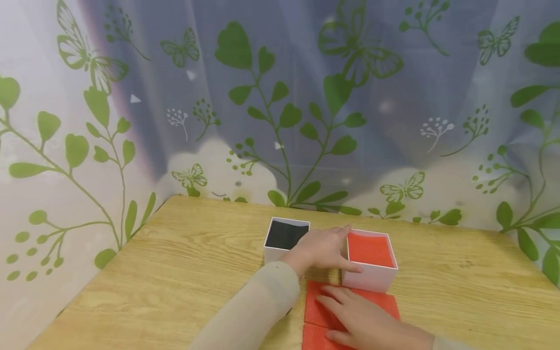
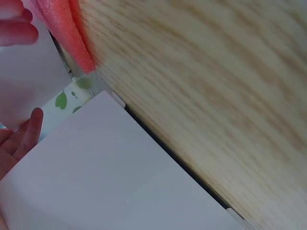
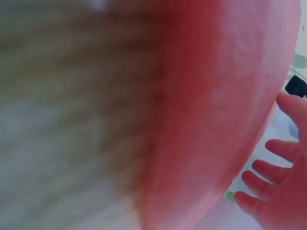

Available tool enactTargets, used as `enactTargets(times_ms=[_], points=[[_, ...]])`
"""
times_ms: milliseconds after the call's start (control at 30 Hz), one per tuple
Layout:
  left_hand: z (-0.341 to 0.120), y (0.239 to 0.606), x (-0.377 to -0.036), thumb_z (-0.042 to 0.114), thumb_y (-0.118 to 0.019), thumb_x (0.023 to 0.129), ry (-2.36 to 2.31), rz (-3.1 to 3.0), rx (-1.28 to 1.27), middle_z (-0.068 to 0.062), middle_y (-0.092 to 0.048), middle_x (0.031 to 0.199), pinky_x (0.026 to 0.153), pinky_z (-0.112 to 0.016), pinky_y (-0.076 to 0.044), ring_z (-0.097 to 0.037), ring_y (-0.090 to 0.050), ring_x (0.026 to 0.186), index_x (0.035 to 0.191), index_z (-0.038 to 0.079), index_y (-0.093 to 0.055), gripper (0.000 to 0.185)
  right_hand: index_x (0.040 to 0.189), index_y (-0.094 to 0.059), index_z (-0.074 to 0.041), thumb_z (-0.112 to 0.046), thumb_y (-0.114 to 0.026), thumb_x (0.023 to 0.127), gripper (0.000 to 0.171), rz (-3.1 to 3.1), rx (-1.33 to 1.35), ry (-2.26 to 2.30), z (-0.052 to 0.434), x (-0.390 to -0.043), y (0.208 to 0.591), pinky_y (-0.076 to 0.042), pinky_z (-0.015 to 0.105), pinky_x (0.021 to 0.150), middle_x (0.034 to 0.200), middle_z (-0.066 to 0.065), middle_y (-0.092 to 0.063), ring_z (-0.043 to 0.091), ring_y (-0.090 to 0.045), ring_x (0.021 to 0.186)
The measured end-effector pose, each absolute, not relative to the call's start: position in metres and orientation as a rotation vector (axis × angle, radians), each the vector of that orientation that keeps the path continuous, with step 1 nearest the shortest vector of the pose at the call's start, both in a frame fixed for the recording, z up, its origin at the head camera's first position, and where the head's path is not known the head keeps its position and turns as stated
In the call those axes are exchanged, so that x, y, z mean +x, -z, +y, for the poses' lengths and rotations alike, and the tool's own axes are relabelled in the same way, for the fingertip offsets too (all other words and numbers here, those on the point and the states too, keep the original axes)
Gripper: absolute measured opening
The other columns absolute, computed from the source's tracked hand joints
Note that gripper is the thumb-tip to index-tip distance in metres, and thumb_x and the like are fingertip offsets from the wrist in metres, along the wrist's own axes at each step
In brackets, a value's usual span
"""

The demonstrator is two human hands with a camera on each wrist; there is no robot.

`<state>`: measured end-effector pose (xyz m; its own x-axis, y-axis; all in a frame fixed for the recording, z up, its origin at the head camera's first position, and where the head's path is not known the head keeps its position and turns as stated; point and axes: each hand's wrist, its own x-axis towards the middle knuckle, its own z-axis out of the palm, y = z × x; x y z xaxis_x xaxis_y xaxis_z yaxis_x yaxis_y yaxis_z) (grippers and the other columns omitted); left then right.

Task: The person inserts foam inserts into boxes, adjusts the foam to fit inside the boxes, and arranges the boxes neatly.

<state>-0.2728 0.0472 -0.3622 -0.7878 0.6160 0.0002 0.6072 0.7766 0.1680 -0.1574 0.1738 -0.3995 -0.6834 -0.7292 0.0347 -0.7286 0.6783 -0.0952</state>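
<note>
A white box lined with red foam (image 1: 370,250) stands on the wooden table (image 1: 183,253). My left hand (image 1: 343,249) reaches across and rests against its left wall, fingers fairly straight, thumb along the front corner. In the left wrist view the thumb (image 2: 26,132) and the fingers (image 2: 17,28) lie by white box walls (image 2: 96,177). My right hand (image 1: 332,313) lies flat, fingers spread, on red foam sheets (image 1: 376,304) in front of that box. The right wrist view shows those fingers (image 3: 268,182) beside blurred red foam (image 3: 206,120).
A second white box with a black lining (image 1: 286,235) stands just left of my left hand. A curtain printed with green leaves and butterflies (image 1: 280,107) hangs behind and to the left of the table. The table's left edge (image 1: 109,272) runs diagonally.
</note>
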Motion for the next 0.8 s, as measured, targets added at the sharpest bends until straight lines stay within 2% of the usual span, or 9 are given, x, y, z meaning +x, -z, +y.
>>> enactTargets(times_ms=[200,467,633,800], points=[[0.047,0.363,-0.273,0.080,-0.052,0.068,-0.253,2.910,0.998,0.009,-0.035,0.146,0.095,-0.029,-0.040,-0.006,-0.037,0.129,0.150,0.023,-0.022,0.104,0.136,-0.049,-0.010,-0.051,-0.052,0.091,0.061,2.834,-1.191,0.164,0.168,-0.162,0.396,-0.040,0.042,0.097,0.139,0.008,-0.043,0.027,-0.042,0.124],[0.047,0.363,-0.273,0.079,-0.053,0.068,-0.267,2.910,0.996,0.009,-0.036,0.145,0.094,-0.030,-0.041,-0.006,-0.039,0.128,0.149,0.023,-0.023,0.103,0.131,-0.055,-0.011,-0.043,-0.057,0.090,0.052,2.885,-1.270,0.026,0.166,-0.167,0.398,-0.042,0.041,0.094,0.135,0.009,-0.047,0.026,-0.045,0.120],[0.047,0.364,-0.273,0.080,-0.053,0.068,-0.275,2.912,0.994,0.009,-0.037,0.145,0.094,-0.030,-0.041,-0.006,-0.039,0.128,0.149,0.023,-0.023,0.104,0.131,-0.054,-0.009,-0.047,-0.059,0.088,0.059,2.879,-1.206,0.041,0.164,-0.169,0.399,-0.043,0.040,0.094,0.134,0.012,-0.048,0.029,-0.045,0.121],[0.047,0.363,-0.274,0.078,-0.054,0.069,-0.271,2.913,1.021,0.008,-0.037,0.145,0.093,-0.029,-0.042,-0.006,-0.040,0.127,0.149,0.021,-0.024,0.103,0.134,-0.049,-0.004,-0.050,-0.061,0.085,0.068,2.832,-1.103,0.147,0.165,-0.174,0.398,-0.040,0.044,0.097,0.137,0.019,-0.043,0.034,-0.040,0.126]])
